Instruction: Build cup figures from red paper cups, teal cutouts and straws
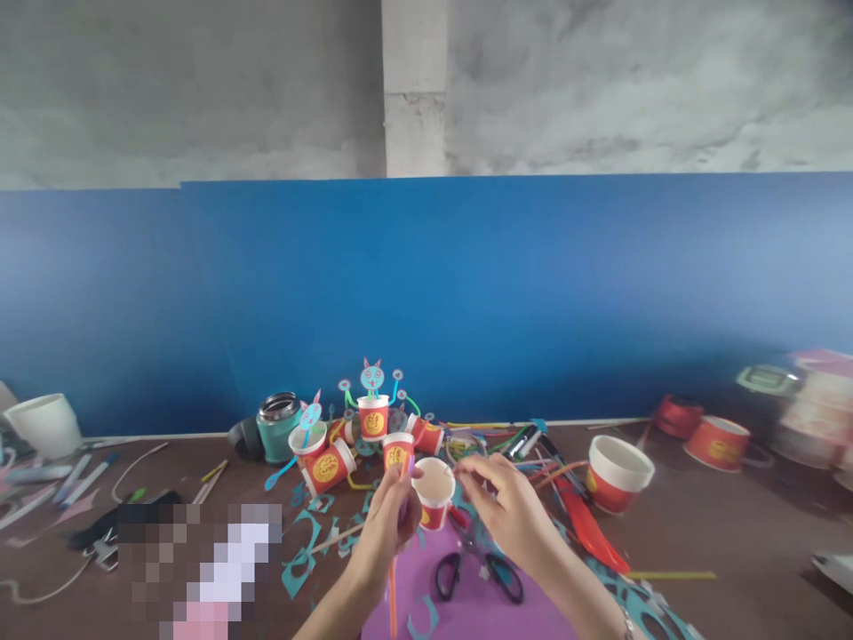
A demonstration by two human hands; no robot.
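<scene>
A small red-and-white paper cup [434,516] stands with its open mouth up between my hands. My left hand [394,514] is closed at the cup's left side, thumb by the rim. A thin orange strip [393,591] shows below that hand, and a purple-orange tip sticks up above its fingers. At the right rim, my right hand [503,498] pinches with thumb and forefinger; what lies in the pinch is too small to name. Below the cup, black-handled scissors [472,560] lie on a purple sheet [526,613], blades toward the cup.
Behind are paper-cup figures with a blue cat-like face [371,378] and pipe-cleaner arms, near a teal flask [280,431]. Blue paper scraps [303,542] litter the left. To the right lie markers [523,442], a red plastic bag [590,529] and a larger paper cup [618,476].
</scene>
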